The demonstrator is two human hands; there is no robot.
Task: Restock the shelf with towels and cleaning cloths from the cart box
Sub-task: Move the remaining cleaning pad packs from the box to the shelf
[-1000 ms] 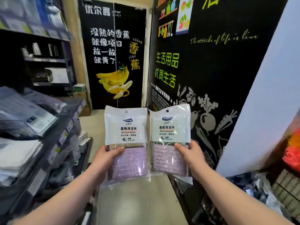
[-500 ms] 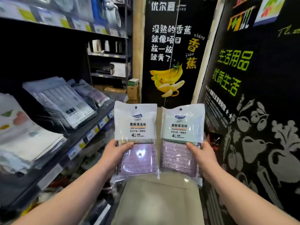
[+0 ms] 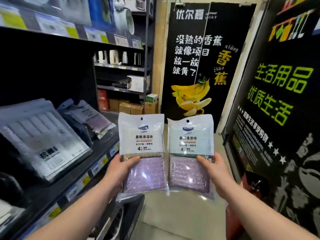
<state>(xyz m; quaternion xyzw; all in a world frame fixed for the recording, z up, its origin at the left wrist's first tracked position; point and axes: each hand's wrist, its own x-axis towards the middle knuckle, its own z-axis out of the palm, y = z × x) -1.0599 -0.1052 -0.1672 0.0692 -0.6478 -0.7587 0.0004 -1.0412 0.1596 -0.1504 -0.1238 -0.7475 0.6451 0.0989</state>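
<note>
I hold two clear packs of purple cleaning cloths upright in front of me, side by side. My left hand (image 3: pixel 119 168) grips the left pack (image 3: pixel 142 153) by its left edge, thumb across the front. My right hand (image 3: pixel 214 168) grips the right pack (image 3: pixel 189 153) by its right edge. Both packs hang over the aisle, just right of the dark shelf (image 3: pixel 57 191) with price tags on its front rail. On that shelf lie a large grey towel pack (image 3: pixel 41 141) and a smaller purple cloth pack (image 3: pixel 91 118). The cart box is out of view.
An upper shelf (image 3: pixel 72 34) with labelled goods runs above. Kettles and cardboard boxes (image 3: pixel 128 106) stand on racks at the aisle's end, beside a black banana poster (image 3: pixel 199 66). A black printed wall (image 3: pixel 280 118) closes the right side. Pale floor (image 3: pixel 181 215) lies below.
My view has swung left toward the shelf, bringing the towel packs on it into sight. Both hands still hold the two packs in the same grip.
</note>
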